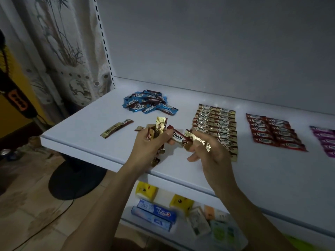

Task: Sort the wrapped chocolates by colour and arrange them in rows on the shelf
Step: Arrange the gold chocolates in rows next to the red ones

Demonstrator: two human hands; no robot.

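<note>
Both left hand (145, 147) and right hand (210, 153) clamp fingers on gold chocolates (160, 124) above the shelf (81, 140) edge.

Curled left hand (150, 144), curled right hand (212, 153)

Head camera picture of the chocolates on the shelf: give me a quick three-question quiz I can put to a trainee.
1. True or false: the blue chocolates already lie in neat rows.
2. Which colour are the chocolates bunched in the left hand? A red, B gold, C purple.
3. Fill in the blank: the rows nearest the right end of the shelf are ____.

Key
1. False: they lie in a loose pile.
2. B: the fingers grip gold chocolates.
3. Purple: the purple rows run off the picture's right edge.
</note>
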